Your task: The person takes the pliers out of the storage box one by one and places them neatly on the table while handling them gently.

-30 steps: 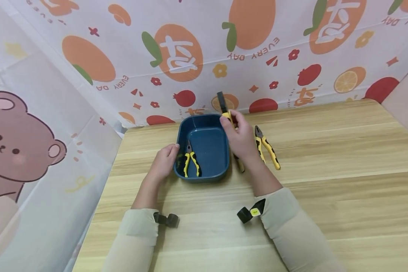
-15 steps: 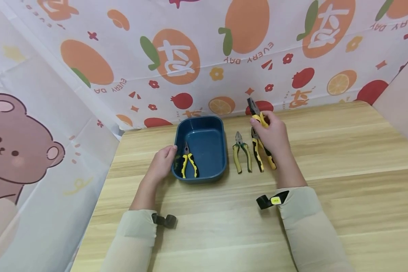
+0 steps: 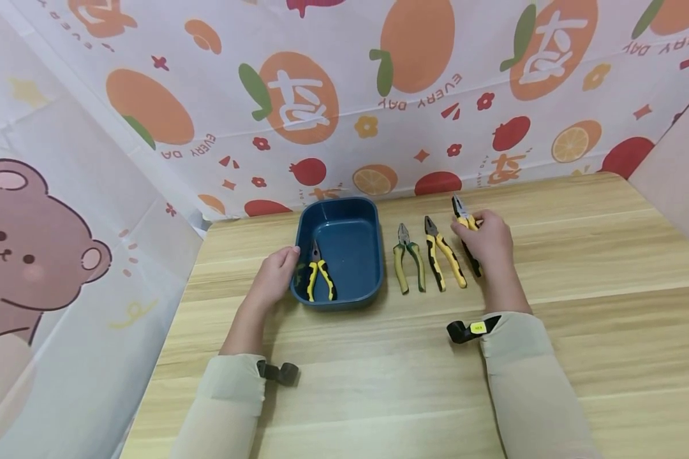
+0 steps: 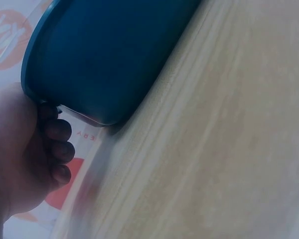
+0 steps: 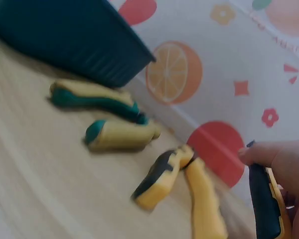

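Observation:
My left hand grips the left rim of a dark blue plastic bin; in the left wrist view its fingers curl beneath the rim. Inside the bin, on its left side, lie yellow-and-black needle-nose pliers. My right hand holds yellow-and-black pliers by the handles, jaws toward the wall, low over the table right of the others. One dark handle shows under the thumb in the right wrist view. To the left, pliers with green handles and combination pliers with yellow-black handles lie side by side.
A wood-grain table carries everything. Behind it hangs a white fruit-print cloth, close to the bin's far side. Another cloth with a bear print closes off the left.
My right hand has carried its pliers from beside the bin to the right and lowered them toward the table, past the two lying pairs. The left hand keeps its hold on the bin.

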{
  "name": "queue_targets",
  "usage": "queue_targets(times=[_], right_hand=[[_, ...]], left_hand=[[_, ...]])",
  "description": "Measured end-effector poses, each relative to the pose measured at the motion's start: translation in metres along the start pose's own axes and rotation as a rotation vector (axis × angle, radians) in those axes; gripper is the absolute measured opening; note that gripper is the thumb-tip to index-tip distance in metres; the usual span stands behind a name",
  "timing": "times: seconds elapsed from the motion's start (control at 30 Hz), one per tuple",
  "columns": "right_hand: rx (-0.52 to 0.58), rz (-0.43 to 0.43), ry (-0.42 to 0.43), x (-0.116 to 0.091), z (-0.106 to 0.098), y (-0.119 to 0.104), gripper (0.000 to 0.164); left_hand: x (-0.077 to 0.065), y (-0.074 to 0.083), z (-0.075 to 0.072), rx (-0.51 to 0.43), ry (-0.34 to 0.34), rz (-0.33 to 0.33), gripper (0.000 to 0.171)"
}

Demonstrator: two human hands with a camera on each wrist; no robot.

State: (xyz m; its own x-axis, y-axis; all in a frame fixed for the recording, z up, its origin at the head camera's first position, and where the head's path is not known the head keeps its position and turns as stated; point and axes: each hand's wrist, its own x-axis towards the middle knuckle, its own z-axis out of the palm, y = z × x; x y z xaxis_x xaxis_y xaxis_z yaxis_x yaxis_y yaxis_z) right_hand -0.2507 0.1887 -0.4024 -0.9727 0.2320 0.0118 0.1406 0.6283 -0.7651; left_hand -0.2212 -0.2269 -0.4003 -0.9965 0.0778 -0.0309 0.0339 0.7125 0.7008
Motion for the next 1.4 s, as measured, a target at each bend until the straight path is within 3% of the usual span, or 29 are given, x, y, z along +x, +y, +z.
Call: queue_targets(times=[0.3,0.57,0.8,1.4], right_hand=[[-0.076,0.085,-0.03,0.003,0.007,0.013,0.057],[-0.134,0.084,-0.031,0.003,0.013,0.02,0.055],[-0.172,0.068,-0.021,0.003,0.012,0.016,0.054],[-0.173,0.093,-0.056,0.002,0.012,0.015,0.056]], left_hand=[[0.001,0.001,0.0,0.005,0.016,0.017,0.055],[0.001,0.0,0.0,0.013,0.004,-0.004,0.055],[0.001,0.002,-0.001,0.018,0.014,0.02,0.056],[0.0,-0.001,-0.001,0.011,-0.016,-0.012,0.056]])
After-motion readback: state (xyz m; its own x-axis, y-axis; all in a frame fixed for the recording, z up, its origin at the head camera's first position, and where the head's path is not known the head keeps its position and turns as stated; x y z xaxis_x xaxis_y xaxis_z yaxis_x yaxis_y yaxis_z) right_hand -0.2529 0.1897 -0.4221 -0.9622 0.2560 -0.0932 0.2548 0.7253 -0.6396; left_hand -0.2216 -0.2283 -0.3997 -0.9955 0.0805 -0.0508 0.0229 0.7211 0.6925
